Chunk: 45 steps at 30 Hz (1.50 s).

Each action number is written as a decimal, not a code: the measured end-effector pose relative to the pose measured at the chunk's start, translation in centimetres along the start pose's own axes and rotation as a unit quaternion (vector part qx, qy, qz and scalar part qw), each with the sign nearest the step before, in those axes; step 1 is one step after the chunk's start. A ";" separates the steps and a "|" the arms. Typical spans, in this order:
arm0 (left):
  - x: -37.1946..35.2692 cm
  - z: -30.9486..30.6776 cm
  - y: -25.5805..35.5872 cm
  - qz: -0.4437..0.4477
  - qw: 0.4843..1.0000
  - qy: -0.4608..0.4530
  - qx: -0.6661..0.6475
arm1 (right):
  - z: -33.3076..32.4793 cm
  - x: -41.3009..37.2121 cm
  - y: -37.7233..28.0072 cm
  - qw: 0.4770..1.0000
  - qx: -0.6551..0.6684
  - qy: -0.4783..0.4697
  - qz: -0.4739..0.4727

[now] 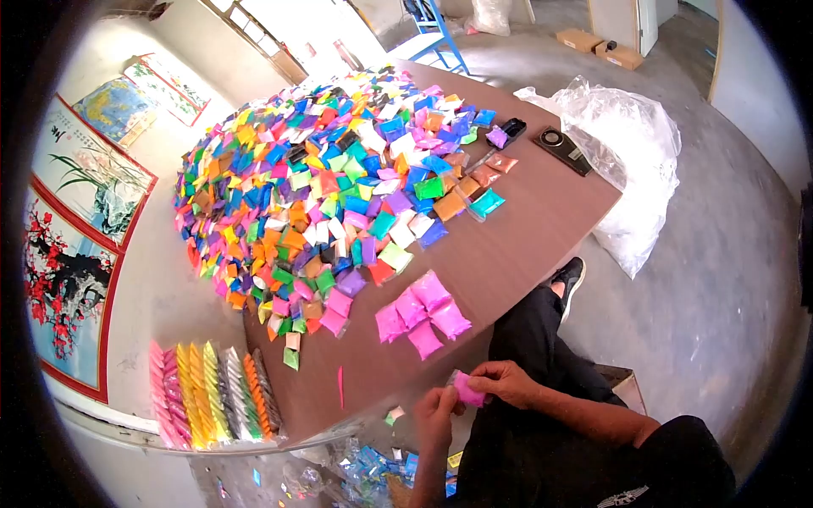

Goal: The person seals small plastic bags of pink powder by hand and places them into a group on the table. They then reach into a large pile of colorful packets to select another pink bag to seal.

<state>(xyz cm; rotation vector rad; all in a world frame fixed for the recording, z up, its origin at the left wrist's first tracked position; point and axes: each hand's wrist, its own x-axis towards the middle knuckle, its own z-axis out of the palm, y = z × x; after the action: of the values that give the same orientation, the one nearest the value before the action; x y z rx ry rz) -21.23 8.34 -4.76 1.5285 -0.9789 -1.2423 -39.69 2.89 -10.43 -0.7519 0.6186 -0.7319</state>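
Note:
Both hands meet below the table's near edge, holding one small pink packet between them. My left hand pinches its left end and my right hand grips its right side. Just above, on the brown table, lies a cluster of several pink packets. Beyond them spreads a large heap of small packets in many colours.
Rows of sorted packets stand at the table's left end. A clear plastic bag sits on the floor to the right, a black device on the table's far edge. Loose packets lie under the table. Painted pictures hang left.

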 end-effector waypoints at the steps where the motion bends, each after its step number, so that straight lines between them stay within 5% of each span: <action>1: 0.0 0.0 0.1 0.000 1.000 0.003 -0.011 | 0.2 0.0 0.0 1.000 -0.001 -0.002 0.001; 4: -0.2 0.4 0.4 -0.003 0.999 0.050 -0.008 | 1.6 -0.5 -0.5 0.997 -0.027 0.069 -0.031; 6: -0.1 0.3 0.4 -0.007 0.996 0.093 0.006 | 2.6 -1.2 -1.0 0.953 -0.239 0.127 -0.137; 7: -0.1 0.1 0.2 0.006 0.993 0.106 0.044 | 2.7 -1.2 -0.6 0.953 -0.240 0.127 -0.137; 10: -0.2 -0.2 -0.9 0.025 0.985 0.112 0.125 | 3.0 -1.0 -0.1 0.848 -0.428 0.087 -0.299; 17: -0.9 0.7 1.4 0.067 0.986 0.086 0.125 | 3.1 -0.9 -1.3 0.921 -0.327 0.042 -0.206; 19: -0.6 0.7 2.1 0.062 0.987 0.083 0.126 | 2.9 -0.8 -1.1 0.972 -0.206 0.044 -0.106; 26: 0.1 0.2 -0.6 -0.035 0.998 0.045 0.016 | 1.8 0.0 0.6 0.985 -0.143 0.053 -0.079; 45: 0.2 -0.7 -1.1 0.029 0.999 0.023 0.024 | 1.7 -0.6 -1.2 0.969 -0.246 -0.020 -0.019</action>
<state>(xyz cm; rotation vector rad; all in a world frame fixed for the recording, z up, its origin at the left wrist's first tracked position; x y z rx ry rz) -20.48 8.53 -5.78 1.5477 -1.0236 -1.1454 -39.21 3.39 -8.35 -1.2368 0.7610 -0.6005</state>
